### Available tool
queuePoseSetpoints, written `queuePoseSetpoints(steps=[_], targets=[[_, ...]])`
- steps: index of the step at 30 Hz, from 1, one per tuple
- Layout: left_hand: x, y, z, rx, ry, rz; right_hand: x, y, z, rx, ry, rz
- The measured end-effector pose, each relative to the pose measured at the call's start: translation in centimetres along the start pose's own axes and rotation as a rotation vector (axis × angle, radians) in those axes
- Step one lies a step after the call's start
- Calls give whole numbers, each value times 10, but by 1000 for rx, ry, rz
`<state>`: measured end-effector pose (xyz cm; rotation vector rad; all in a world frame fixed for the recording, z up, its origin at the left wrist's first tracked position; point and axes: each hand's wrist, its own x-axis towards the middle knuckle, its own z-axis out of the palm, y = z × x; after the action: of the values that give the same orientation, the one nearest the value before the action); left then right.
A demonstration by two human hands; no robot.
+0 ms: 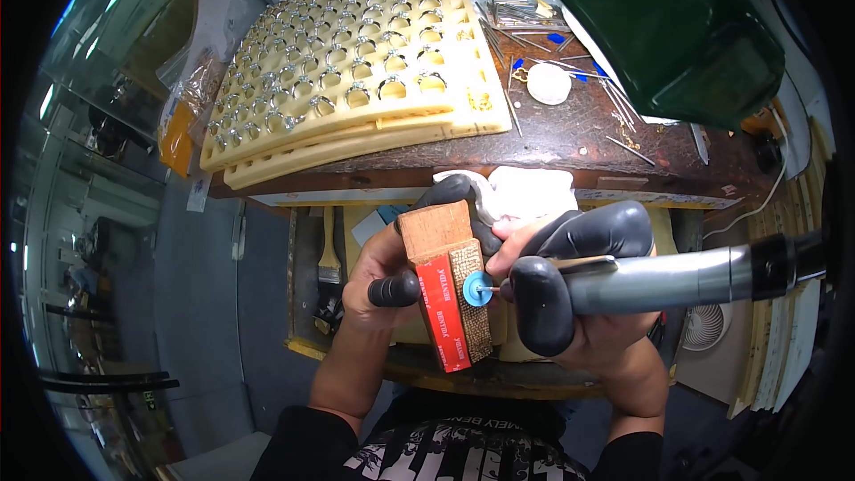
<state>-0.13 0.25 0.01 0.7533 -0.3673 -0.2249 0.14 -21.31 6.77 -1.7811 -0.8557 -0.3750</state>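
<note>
My left hand (pixel 378 281), with black finger covers, grips a brown block (pixel 436 230) that carries a red label along one face. A rough, grainy strip runs down the block's right side. My right hand (pixel 592 330), also in black finger covers, is closed round a grey rotary handpiece (pixel 668 281). On the handpiece's thin shaft sits a small light-blue disc (pixel 477 289), against or just in front of the grainy strip; contact cannot be made out. A white cloth (pixel 530 191) lies behind both hands, at the bench edge.
Cream trays (pixel 356 129) with many silver-coloured rings cover the bench's left. Thin metal rods (pixel 614 102), a round white piece (pixel 549 84) and blue bits lie at right. A dark green lamp hood (pixel 668 27) hangs overhead. Below, a drawer holds a brush (pixel 329 249).
</note>
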Motion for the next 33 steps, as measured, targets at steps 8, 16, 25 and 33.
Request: queuePoseSetpoints(steps=[8,16,25,33], targets=[[2,-1,-2,-46,-63,42,0,4,2,32,-2,-25],[1,-1,-3,-33,-74,57,-3,4,2,5,-3,-25],[-2,0,-7,-14,-55,34,-4,3,2,-27,15,-22],[6,-2,5,-26,21,1,-8,9,0,35,-32,-5]])
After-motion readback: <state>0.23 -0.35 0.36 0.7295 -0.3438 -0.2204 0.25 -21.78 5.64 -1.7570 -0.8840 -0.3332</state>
